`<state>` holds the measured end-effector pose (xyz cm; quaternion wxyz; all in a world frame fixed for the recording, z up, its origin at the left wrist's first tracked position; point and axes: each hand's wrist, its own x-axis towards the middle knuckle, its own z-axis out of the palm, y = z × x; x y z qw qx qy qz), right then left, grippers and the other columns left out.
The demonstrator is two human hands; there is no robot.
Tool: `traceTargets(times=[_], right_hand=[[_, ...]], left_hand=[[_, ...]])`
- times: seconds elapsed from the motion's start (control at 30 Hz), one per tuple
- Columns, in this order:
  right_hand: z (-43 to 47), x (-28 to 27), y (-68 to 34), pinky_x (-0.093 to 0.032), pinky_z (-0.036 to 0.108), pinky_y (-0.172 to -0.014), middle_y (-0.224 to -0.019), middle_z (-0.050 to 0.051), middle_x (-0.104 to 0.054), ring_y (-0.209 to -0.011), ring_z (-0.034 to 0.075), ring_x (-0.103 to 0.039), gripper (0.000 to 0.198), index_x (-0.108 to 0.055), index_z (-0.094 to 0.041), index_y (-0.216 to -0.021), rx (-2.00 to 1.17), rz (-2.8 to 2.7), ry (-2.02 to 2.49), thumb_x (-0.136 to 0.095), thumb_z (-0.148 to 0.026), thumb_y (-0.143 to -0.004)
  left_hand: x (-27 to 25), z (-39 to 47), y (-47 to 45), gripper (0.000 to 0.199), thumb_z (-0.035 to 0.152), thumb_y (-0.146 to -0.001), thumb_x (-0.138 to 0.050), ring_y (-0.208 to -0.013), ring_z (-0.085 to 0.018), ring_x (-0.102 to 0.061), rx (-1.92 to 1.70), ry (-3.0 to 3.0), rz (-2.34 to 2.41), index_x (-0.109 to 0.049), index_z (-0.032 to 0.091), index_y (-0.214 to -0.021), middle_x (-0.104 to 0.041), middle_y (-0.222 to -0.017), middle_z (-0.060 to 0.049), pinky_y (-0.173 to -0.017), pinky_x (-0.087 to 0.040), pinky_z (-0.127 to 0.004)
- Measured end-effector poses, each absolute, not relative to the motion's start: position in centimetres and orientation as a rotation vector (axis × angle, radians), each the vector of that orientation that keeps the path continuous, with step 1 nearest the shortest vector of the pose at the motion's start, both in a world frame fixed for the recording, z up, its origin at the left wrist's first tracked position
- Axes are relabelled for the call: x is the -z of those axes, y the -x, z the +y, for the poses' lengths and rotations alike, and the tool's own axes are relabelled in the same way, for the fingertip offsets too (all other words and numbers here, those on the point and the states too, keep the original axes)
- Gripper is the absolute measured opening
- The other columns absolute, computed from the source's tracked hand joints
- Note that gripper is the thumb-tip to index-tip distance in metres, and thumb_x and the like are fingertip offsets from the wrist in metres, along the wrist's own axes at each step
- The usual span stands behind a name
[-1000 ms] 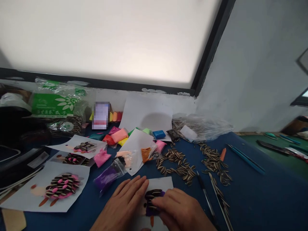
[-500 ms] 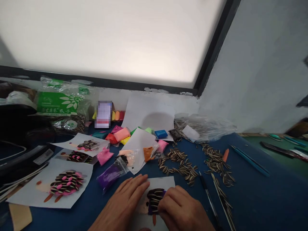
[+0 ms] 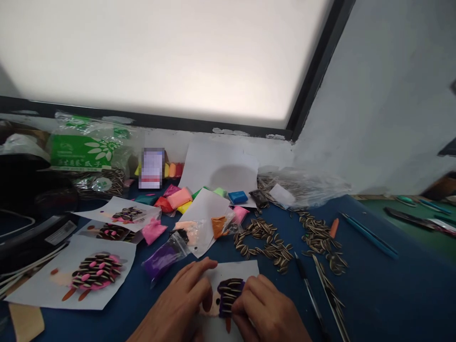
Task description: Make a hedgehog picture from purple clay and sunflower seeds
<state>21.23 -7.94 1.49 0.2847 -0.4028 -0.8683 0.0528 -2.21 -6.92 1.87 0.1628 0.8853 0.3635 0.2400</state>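
While the left hand (image 3: 180, 301), fingers parted and bent, lies over the left edge of the paper (image 3: 237, 268), the right hand (image 3: 270, 308) holds its fingertips closed at the seed-covered purple patch (image 3: 228, 297) near the far edge; anything between them is hidden.

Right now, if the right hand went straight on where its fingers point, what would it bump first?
Probably the seed-covered purple clay: the right hand is right at its edge, though I can't tell whether they touch.
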Motion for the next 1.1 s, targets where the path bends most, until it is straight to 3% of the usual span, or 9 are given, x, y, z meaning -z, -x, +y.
traceTargets(times=[0.27, 0.47, 0.67, 0.83, 1.1], right_hand=[[-8.0, -1.5, -21.1, -0.038, 0.025, -0.059, -0.073, -0.001, -0.059, -0.067, 0.015, -0.056, 0.019, -0.057, -0.021, -0.079, -0.169, -2.297, 1.093, -0.058, -0.004, -0.086], [-7.9, -1.0, -21.1, -0.037, 0.026, -0.059, -0.074, -0.001, -0.059, -0.067, 0.015, -0.055, 0.019, -0.057, -0.021, -0.078, -0.169, -2.307, 1.098, -0.058, -0.004, -0.086], [-7.8, -0.4, -21.0, -0.035, 0.027, -0.059, -0.072, -0.001, -0.057, -0.065, 0.016, -0.053, 0.018, -0.057, -0.021, -0.078, -0.104, -2.277, 1.091, -0.055, -0.006, -0.086], [-7.7, 0.6, -20.3, -0.029, 0.029, -0.056, -0.067, -0.001, -0.055, -0.061, 0.016, -0.048, 0.018, -0.053, -0.022, -0.071, -0.040, -2.157, 1.083, -0.052, -0.006, -0.079], [-7.9, 1.0, -19.9, -0.029, 0.029, -0.055, -0.067, 0.000, -0.058, -0.060, 0.017, -0.050, 0.017, -0.054, -0.022, -0.070, 0.031, -2.199, 1.170, -0.058, -0.006, -0.069]], left_hand=[[-1.7, -6.6, 1.9, 0.039, 0.005, -0.064, -0.048, -0.143, -0.027, -0.045, -0.685, -2.536, 1.011, -0.055, 0.025, -0.096, -0.059, -0.143, -0.009, -0.115, -0.040, -0.043], [-1.7, -6.7, 2.1, 0.037, 0.006, -0.072, -0.046, -0.143, -0.027, -0.044, -0.725, -2.566, 0.942, -0.059, 0.025, -0.102, -0.055, -0.148, -0.008, -0.115, -0.040, -0.044], [-1.8, -6.6, 2.3, 0.048, 0.006, -0.068, -0.048, -0.143, -0.029, -0.044, -0.700, -2.537, 0.949, -0.059, 0.028, -0.109, -0.052, -0.150, -0.006, -0.115, -0.040, -0.048], [-1.8, -6.6, 2.3, 0.056, 0.006, -0.071, -0.048, -0.142, -0.030, -0.045, -0.737, -2.545, 0.910, -0.059, 0.031, -0.120, -0.053, -0.149, -0.006, -0.113, -0.041, -0.051], [-2.6, -6.5, 2.1, 0.052, 0.008, -0.073, -0.050, -0.139, -0.030, -0.050, -0.716, -2.568, 0.938, -0.065, 0.033, -0.116, -0.062, -0.141, -0.002, -0.112, -0.043, -0.048]])
